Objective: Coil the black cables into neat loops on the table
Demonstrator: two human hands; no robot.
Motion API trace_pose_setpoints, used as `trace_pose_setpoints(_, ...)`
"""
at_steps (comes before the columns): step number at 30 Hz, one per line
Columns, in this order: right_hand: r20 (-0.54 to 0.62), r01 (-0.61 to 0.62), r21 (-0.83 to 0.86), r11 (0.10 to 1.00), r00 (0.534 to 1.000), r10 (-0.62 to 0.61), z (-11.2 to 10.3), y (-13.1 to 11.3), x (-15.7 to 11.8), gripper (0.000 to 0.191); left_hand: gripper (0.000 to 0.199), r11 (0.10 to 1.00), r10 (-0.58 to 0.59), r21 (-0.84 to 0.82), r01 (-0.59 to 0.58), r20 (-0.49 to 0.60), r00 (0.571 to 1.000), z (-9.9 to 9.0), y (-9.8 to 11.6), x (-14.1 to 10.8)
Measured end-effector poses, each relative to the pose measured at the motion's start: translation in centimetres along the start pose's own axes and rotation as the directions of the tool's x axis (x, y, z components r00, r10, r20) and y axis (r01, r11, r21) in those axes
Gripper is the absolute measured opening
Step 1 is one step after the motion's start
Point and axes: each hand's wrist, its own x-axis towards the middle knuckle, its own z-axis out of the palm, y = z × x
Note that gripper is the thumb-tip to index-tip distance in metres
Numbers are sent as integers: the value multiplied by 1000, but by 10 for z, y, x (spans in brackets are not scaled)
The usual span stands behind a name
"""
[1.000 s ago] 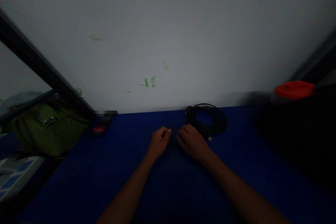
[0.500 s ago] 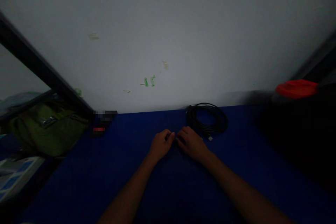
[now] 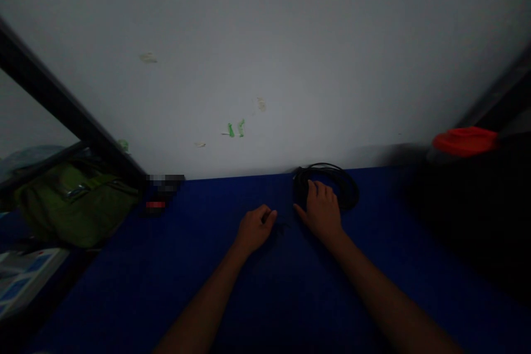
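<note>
A black coiled cable (image 3: 350,191) lies on the blue surface near the wall. My right hand (image 3: 323,210) is over the coil's front left part, fingers stretched out and thumb apart; whether it presses on the coil I cannot tell. My left hand (image 3: 256,228) rests to the left of the coil, thumb and fingers closed together. Whatever those fingers hold, if anything, is hidden. Just right of its thumb is a small, thin dark thing (image 3: 282,227), too dim to name. My right hand covers the cable's plug end.
Against the white wall (image 3: 290,66), the blue surface (image 3: 174,265) stretches both ways. A blurred-out dark object (image 3: 164,193) sits at its back left. Beyond a dark post is a green bag (image 3: 78,199). To the right are a red-orange lid (image 3: 467,141) and a large black shape (image 3: 477,215).
My right hand has moved away from my left, rightward and forward onto the cable coil, with its fingers spreading. The left hand has stayed in place.
</note>
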Motion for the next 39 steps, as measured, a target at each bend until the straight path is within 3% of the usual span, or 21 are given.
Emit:
trace_pose_setpoints(4,84,6,-37,999,996,-3,3,4,2,40,38,1000,17,2,-17,3,1000,0,0,0)
trace_pose_setpoints(8,79,7,-57,998,997,-3,2,6,5,27,37,1000,22,-5,-22,2,1000,1,-1,0)
trace_pose_setpoints(15,51,-47,42,998,998,45,-6,5,9,26,35,999,31,-19,-31,2,1000,0,0,0)
trace_pose_setpoints(22,-76,-190,131,973,977,200,-11,9,10,28,37,997,45,-65,-45,-13,999,-2,-1,1)
trace_pose_setpoints(24,-137,-112,124,986,982,129,-13,11,10,26,38,993,47,-108,-51,-33,998,-4,0,0)
trace_pose_setpoints(27,-213,115,81,990,972,-95,-17,8,7,25,38,951,44,-304,-65,-75,996,-8,3,-1)
trace_pose_setpoints(31,-198,392,102,914,909,-367,-20,-7,-2,28,55,696,30,-711,-98,-107,994,-16,5,-1)
trace_pose_setpoints(34,-132,563,169,809,827,-547,-19,-22,-10,30,62,517,-105,-852,-82,-159,982,-22,6,0)
trace_pose_setpoints(39,-108,692,238,682,716,-689,-17,-34,-15,24,39,418,-383,-904,92,-84,920,-29,3,7)
